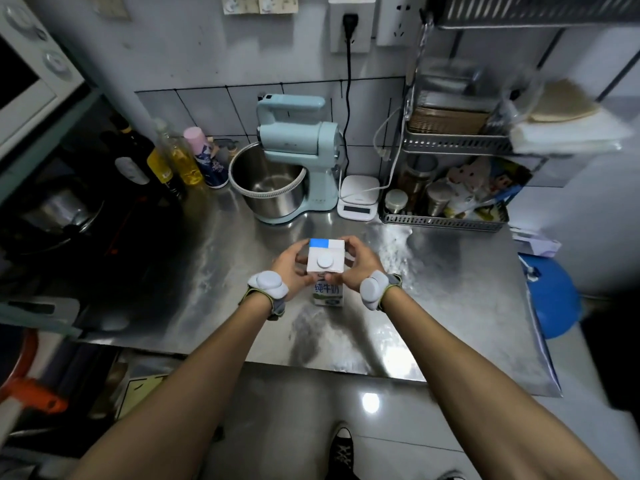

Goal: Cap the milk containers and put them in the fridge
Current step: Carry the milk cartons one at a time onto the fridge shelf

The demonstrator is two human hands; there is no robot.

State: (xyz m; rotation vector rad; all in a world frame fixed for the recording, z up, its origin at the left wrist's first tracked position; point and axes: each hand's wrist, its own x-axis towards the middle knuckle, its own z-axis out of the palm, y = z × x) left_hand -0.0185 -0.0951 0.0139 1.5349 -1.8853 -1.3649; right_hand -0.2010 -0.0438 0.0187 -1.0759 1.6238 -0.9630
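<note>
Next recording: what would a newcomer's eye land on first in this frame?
The milk carton at the centre of the steel counter, gripped near its top by the left hand and right hand, a round white cap in place. Behind it, a pale blue stand mixer with a steel bowl stands at the counter's back.

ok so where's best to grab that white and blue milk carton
Around its upper body, from the sides: the white and blue milk carton stands upright on the steel counter, with flat side walls. Its round white cap is probably too small to lift by.
</note>
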